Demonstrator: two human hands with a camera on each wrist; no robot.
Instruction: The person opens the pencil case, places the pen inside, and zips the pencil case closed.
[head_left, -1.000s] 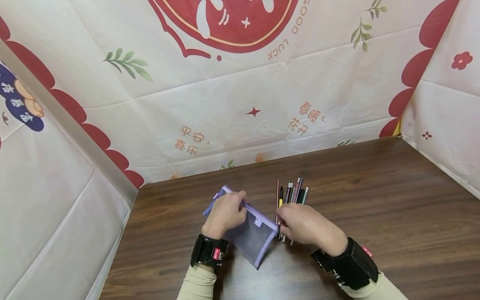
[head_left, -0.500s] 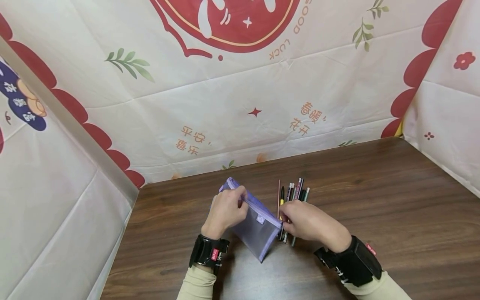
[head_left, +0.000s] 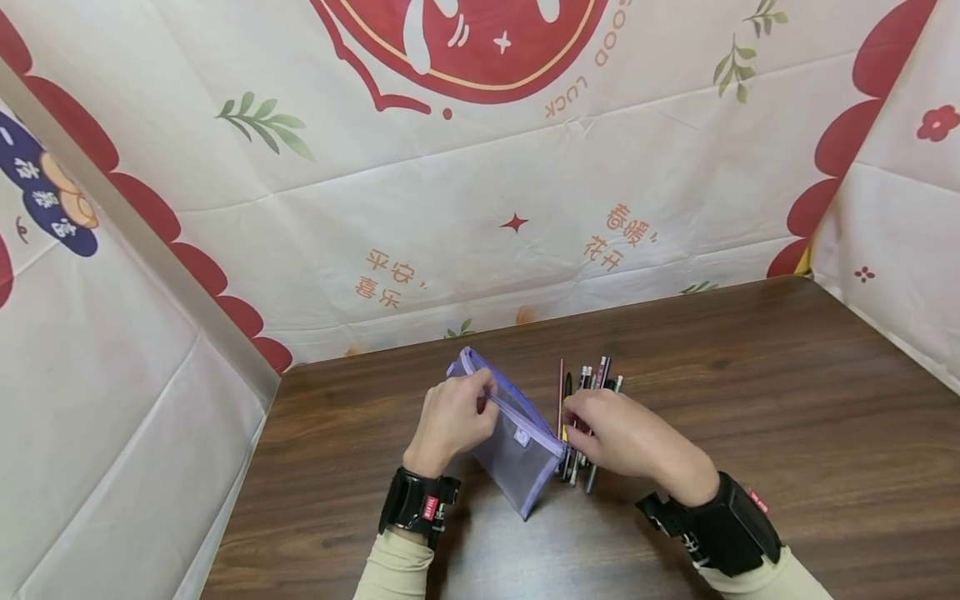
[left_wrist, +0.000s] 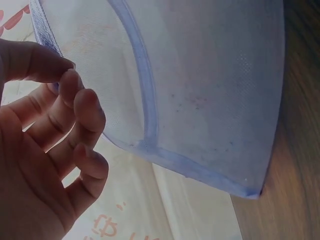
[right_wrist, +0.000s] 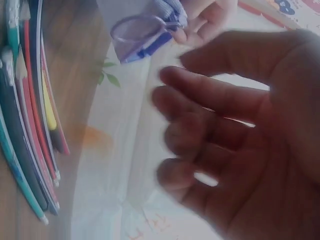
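While the L hand (head_left: pixel 453 421) pinches the rim of a purple mesh pouch (head_left: pixel 510 471), thumb tip to fingertip, the R hand (head_left: pixel 626 433) hovers nr the pouch's other end w/ fingers loosely curved, thumb apart from index, nothing seen in its grasp. Whether it brushes the pouch or is only just beside it, can't tell. Pouch sits tilted in front of the person, mouth parted; whether its bottom edge rests on the table (head_left: pixel 712 375) isn't clear. Progress, judged from how things lie: getting the mouth apart looks done, at least partway. Just R of the pouch, partly under the R hand, lie the pencils (right_wrist: pixel 24 100) in a loose side-by-side bunch, incl. one yellow-and-black pen (right_wrist: pixel 48 102). None is held & none shows thru the mesh, so anything involving them is prob. left to do; early stage, approx. Behind, a printed white cloth (head_left: pixel 300 225) w/ red trim backs the scene.
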